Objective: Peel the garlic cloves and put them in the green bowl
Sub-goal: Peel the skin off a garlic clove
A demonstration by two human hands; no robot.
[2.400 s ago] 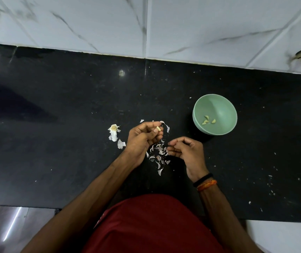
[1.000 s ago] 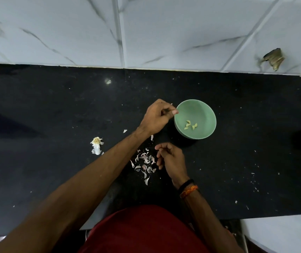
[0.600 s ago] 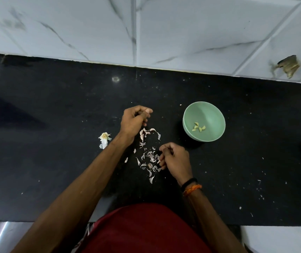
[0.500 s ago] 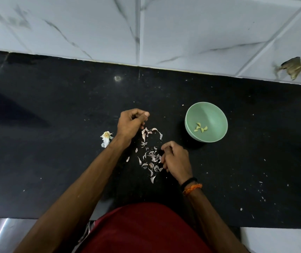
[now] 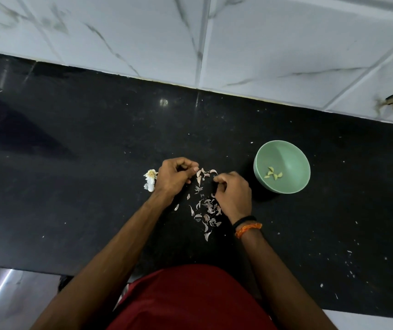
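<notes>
Hovering low over the black worktop (image 5: pixel 71 163), left hand (image 5: pixel 171 178) and right hand (image 5: pixel 232 192), both with fingers curled; whether either grip pinches a clove or a scrap of skin cannot be told, the fingertips being too small and dark. Scattered between and just below the two grips, pale garlic skins (image 5: pixel 206 208). Touching the outer edge of the left grip, a white garlic remnant (image 5: pixel 150 179). Standing to the right of the right grip and apart from it, the green bowl (image 5: pixel 293 160), with a few peeled cloves (image 5: pixel 272 174) lying on its bottom. Circling the right wrist, a black band and an orange thread (image 5: pixel 247 226).
</notes>
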